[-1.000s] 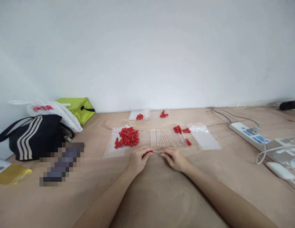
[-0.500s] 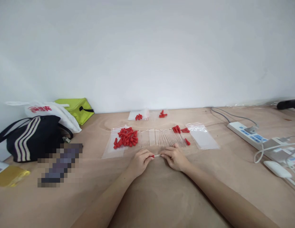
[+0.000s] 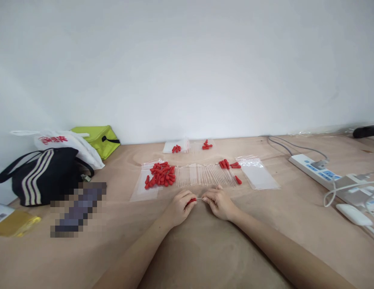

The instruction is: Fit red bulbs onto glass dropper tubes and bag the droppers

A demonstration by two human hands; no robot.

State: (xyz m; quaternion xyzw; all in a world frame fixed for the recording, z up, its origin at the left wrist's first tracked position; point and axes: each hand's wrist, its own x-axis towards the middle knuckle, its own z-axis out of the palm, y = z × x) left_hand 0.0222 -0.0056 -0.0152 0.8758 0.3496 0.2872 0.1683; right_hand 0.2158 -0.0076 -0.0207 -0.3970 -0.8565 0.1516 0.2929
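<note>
Red bulbs [image 3: 160,176] heaped on clear bag [image 3: 141,192] | left hand [image 3: 179,207]: red bulb [image 3: 191,200] pinched by fingers | thin stick [image 3: 199,198] seen between hands, near stick row [image 3: 201,175] | right hand [image 3: 218,204]: thin stick pinched by fingers | power strip [image 3: 310,171] laid on tabletop [image 3: 295,216]

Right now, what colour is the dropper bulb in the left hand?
Red: the dropper bulb in the left hand, head view.

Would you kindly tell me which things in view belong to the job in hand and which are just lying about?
Job in hand:
- red bulb, in the left hand
- thin rod, in the right hand
- loose red bulbs
- row of rods
- clear bags, probably

Just lying about, it seems:
- black bag
- white bag
- green bag
- power strip
- yellow packet
- dark item, blurred out
</note>
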